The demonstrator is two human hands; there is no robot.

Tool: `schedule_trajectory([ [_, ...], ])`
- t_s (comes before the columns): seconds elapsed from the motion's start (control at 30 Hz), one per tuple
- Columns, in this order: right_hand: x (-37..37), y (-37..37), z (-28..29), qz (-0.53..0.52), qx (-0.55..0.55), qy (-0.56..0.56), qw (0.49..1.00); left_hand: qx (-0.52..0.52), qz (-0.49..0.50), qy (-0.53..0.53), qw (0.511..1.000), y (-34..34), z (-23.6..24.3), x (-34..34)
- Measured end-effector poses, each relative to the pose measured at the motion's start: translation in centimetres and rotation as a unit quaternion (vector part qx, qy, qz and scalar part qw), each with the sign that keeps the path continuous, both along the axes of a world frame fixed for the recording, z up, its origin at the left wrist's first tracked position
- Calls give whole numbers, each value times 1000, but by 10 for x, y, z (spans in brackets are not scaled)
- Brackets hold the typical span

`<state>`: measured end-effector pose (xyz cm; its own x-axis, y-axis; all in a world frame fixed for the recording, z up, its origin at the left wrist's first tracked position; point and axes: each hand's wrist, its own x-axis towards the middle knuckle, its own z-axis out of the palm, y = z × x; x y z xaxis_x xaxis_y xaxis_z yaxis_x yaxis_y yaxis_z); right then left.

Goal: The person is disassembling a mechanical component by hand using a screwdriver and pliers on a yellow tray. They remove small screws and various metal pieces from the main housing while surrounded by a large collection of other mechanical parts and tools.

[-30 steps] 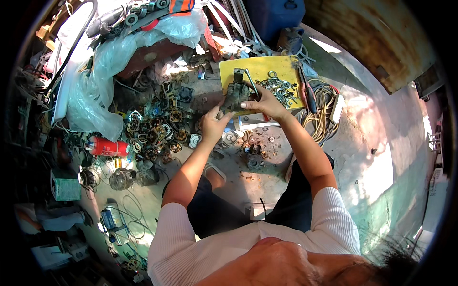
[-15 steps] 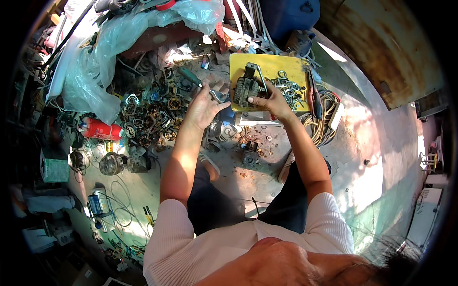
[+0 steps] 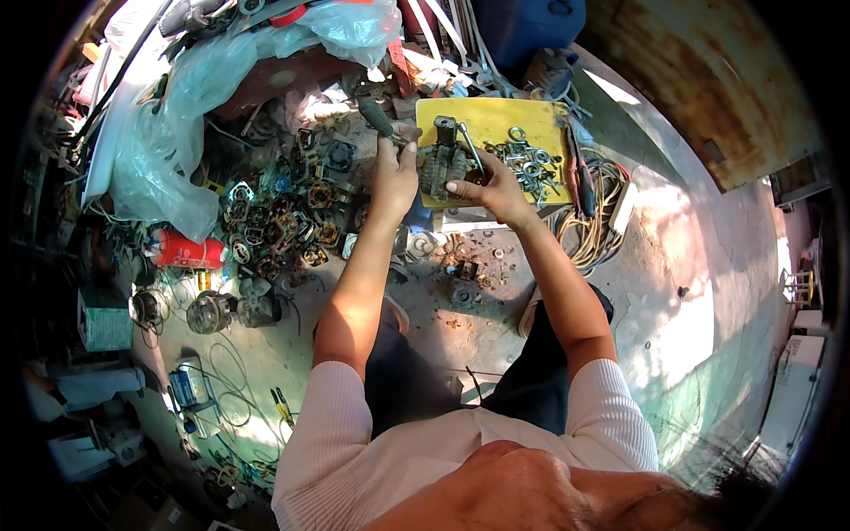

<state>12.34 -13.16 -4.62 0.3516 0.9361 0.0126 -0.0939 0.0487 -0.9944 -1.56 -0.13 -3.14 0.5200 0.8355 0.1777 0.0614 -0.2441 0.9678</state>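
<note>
Ribbed metal block [image 3: 438,170] gripped in the right hand [image 3: 498,195], green-handled tool [image 3: 375,116] in the left hand [image 3: 394,173]

The right hand is clamped on the block from its right side, with the thumb across the near face and the fingers wrapping behind. The block is upright, a narrower piece rising from its top, and it sits over the left part of a yellow board [image 3: 540,112]; whether its base touches the board cannot be told. A silver rod [image 3: 471,148] slants between the block and the right hand, its lower end hidden by the fingers, so it is unclear whether it is held or attached.

The left hand is apart from the block, just beside it on the left. Its fingers are closed around the tool near the lower end of the handle, which tilts up and to the left; the tool's working end is mostly hidden.

On the board, to the right of the block, lies a pile of metal rings and fittings [image 3: 536,168]. Long-handled pliers [image 3: 583,184] lie at the right edge, and beyond them are a coiled cable [image 3: 586,243] and a white power strip [image 3: 623,209]. Left of the hands spreads a heap of metal parts [image 3: 283,217], with a red bottle [image 3: 189,251] just beside it and clear plastic sheeting [image 3: 173,164] behind. Farther off stand a blue container [image 3: 529,34] and, to the right, a rust-stained panel [image 3: 708,84].
</note>
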Motion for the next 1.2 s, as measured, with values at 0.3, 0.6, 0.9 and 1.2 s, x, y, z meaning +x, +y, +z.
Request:
schedule_trajectory([
  [0.3,-13,-9,11,-8,-20,39,999,23,-49,-34,998,-3,6,2],
  [0.6,-15,-22,-29,-96,42,-206,973,110,-65,0,992,-18,-7,9],
  [0.9,-11,-40,7,-56,-56,-320,944,82,17,134,987,-25,-14,15],
  [1.2,17,-63,38,-87,-98,-292,947,64,65,196,976,-29,-4,19],
])
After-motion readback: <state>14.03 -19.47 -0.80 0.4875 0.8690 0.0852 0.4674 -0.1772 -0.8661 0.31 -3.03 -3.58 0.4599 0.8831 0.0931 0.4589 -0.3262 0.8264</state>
